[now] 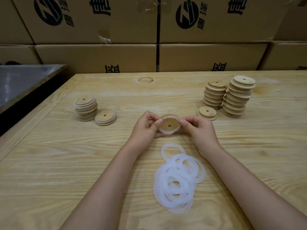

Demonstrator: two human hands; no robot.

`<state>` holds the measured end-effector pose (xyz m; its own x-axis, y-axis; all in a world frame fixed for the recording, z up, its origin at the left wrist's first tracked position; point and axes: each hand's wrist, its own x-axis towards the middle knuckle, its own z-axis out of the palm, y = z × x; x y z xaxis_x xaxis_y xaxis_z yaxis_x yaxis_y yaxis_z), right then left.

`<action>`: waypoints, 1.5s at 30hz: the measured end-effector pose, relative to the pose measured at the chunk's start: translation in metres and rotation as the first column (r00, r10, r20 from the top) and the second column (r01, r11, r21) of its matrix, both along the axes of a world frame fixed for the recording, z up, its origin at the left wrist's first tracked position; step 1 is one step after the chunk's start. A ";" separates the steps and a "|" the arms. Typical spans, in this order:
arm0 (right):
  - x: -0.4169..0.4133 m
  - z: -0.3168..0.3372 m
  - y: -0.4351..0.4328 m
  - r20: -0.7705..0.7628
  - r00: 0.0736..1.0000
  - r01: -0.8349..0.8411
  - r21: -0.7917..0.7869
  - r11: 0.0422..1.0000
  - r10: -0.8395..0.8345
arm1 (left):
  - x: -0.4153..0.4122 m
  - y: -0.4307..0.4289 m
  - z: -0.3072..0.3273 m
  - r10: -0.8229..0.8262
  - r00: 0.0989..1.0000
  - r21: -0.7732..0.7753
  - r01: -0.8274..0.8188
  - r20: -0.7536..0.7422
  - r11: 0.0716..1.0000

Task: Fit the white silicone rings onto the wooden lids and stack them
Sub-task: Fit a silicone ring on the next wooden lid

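Both hands hold one round wooden lid [169, 124] with a centre hole just above the table, a white silicone ring [162, 131] stretched round its rim. My left hand [146, 126] grips its left side, thumb on the ring. My right hand [198, 127] pinches the ring at the lid's right edge. A heap of loose white rings [178, 178] lies in front of me between my forearms. At the left stand a stack of ringed lids [85, 107] and one ringed lid [105, 117] beside it. At the right rise two stacks of bare lids [215, 95], [238, 97], with one bare lid [207, 113] lying low.
The work surface is a pale wooden table [49, 163]. A dark metal-edged surface [21, 83] adjoins it at the far left. Stacked cardboard boxes [99, 55] with printed logos wall off the back edge.
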<state>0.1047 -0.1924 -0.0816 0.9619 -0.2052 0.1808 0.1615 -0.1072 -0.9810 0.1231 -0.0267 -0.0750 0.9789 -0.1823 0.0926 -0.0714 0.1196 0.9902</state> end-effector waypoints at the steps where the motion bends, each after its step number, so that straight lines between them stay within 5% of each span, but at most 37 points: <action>1: 0.000 0.000 0.000 -0.007 1.000 -0.013 0.010 1.000 0.013 | 0.000 0.001 0.000 -0.005 1.000 -0.006 0.005 -0.005 1.000; 9: 0.001 -0.001 0.000 -0.013 0.999 -0.031 0.038 0.999 0.032 | -0.001 0.005 0.002 -0.059 0.998 0.012 0.059 -0.002 0.998; 19: -0.001 0.001 0.003 0.043 0.999 -0.026 -0.143 0.989 0.033 | -0.001 0.007 0.001 0.016 0.999 -0.081 -0.019 -0.037 0.997; 36: 0.001 -0.002 0.000 -0.068 0.989 -0.129 -0.009 0.992 0.128 | 0.003 0.010 -0.001 0.002 0.999 -0.151 -0.010 -0.054 0.988; 45: -0.002 0.001 0.004 -0.033 0.995 -0.093 -0.106 0.990 0.090 | 0.004 0.011 -0.001 0.019 0.998 -0.190 -0.031 -0.066 0.981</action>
